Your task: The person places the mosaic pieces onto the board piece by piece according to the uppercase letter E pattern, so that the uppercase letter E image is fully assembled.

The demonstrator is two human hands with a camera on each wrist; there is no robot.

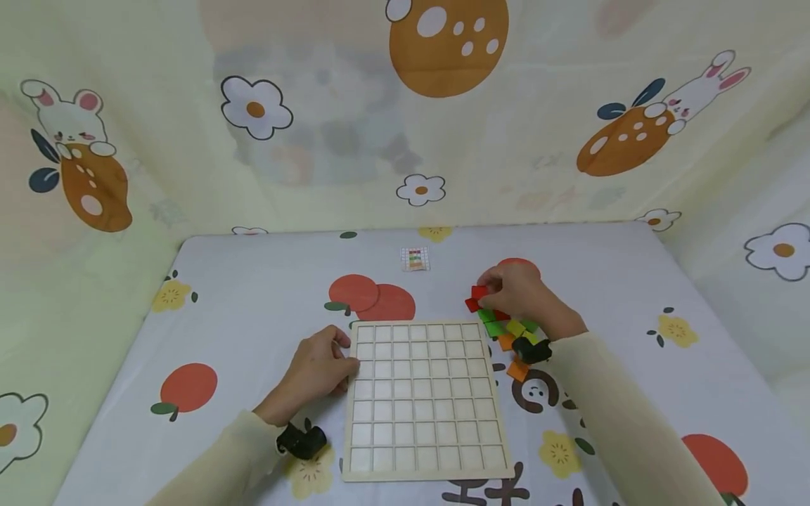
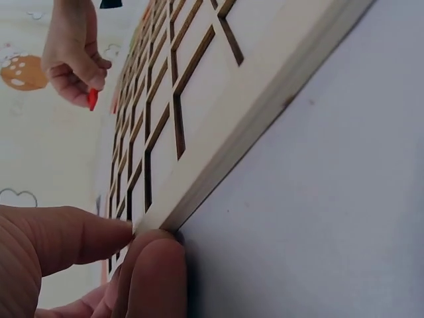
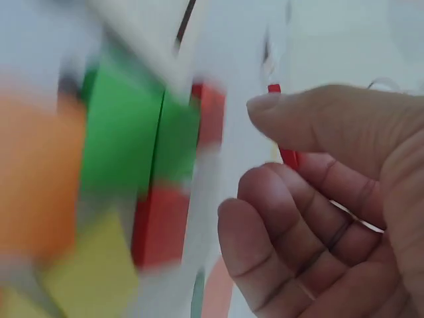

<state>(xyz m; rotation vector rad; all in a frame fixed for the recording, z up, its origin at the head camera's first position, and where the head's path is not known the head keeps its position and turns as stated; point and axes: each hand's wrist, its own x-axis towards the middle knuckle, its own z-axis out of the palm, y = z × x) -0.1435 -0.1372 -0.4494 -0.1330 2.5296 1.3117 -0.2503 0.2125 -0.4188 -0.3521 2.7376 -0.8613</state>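
Note:
A pale wooden grid board (image 1: pixel 427 400) lies on the table, with rows of square cells. At its left edge my left hand (image 1: pixel 319 362) pinches the frame, the thumb (image 2: pixel 86 235) on top and fingers curled at the side. Beyond the board's far right corner, my right hand (image 1: pixel 519 289) pinches a small red tile (image 3: pixel 287 156) between thumb and fingers. That red tile (image 2: pixel 93 99) also shows in the left wrist view. Just below the hand is a loose group of tiles: red, green (image 3: pixel 122 129), yellow (image 3: pixel 93 271) and orange (image 1: pixel 518 370).
A small printed card (image 1: pixel 415 259) with coloured squares lies beyond the board. The tablecloth (image 1: pixel 253 281) bears fruit and flower prints, and patterned curtains (image 1: pixel 329 161) stand at the back and sides. Each wrist wears a black camera (image 1: pixel 302 441).

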